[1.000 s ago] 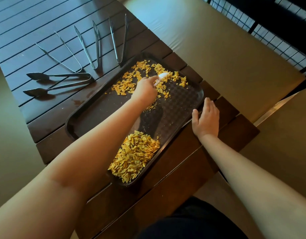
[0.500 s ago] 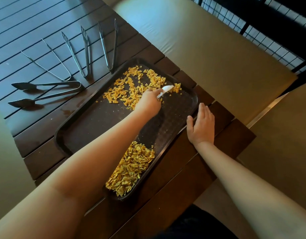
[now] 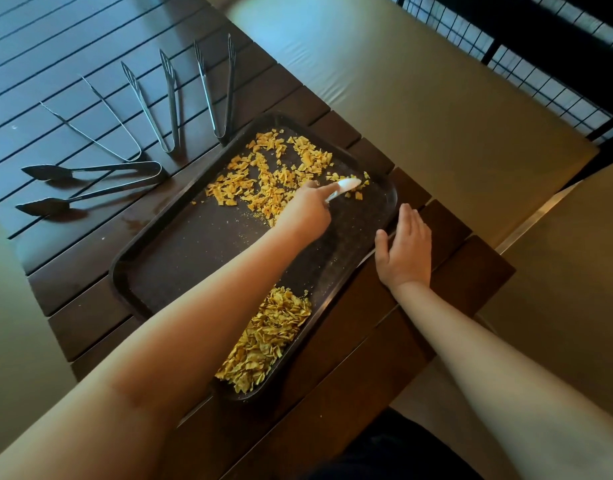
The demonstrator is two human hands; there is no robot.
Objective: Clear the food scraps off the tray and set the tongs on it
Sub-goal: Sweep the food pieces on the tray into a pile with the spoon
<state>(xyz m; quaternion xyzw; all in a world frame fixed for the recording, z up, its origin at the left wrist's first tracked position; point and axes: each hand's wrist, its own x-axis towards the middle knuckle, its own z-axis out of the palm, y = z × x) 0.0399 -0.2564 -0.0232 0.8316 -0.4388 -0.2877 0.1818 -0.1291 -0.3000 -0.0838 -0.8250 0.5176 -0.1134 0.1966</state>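
A dark brown tray (image 3: 180, 258) lies on the slatted wooden table (image 3: 73, 299). Loose yellow food scraps (image 3: 270, 174) are scattered over its far end, and a heaped pile of scraps (image 3: 267, 337) sits at its near corner. My left hand (image 3: 307, 211) grips a small white scraper (image 3: 346, 186), its blade down among the far scraps near the tray's right rim. My right hand (image 3: 403, 249) lies flat with straight fingers against the tray's right edge. Several metal tongs (image 3: 166, 98) lie on the table beyond the tray, and a black-tipped pair (image 3: 90, 183) lies to its left.
A beige padded bench (image 3: 419, 81) runs along the table's far right side, with a black wire grid (image 3: 540, 46) behind it. The table's near corner (image 3: 488, 271) ends just right of my right hand. Pale floor shows at the left.
My left hand has carried the scraper rightward across the far scraps toward the tray's right rim. My right hand has stayed against the tray's edge.
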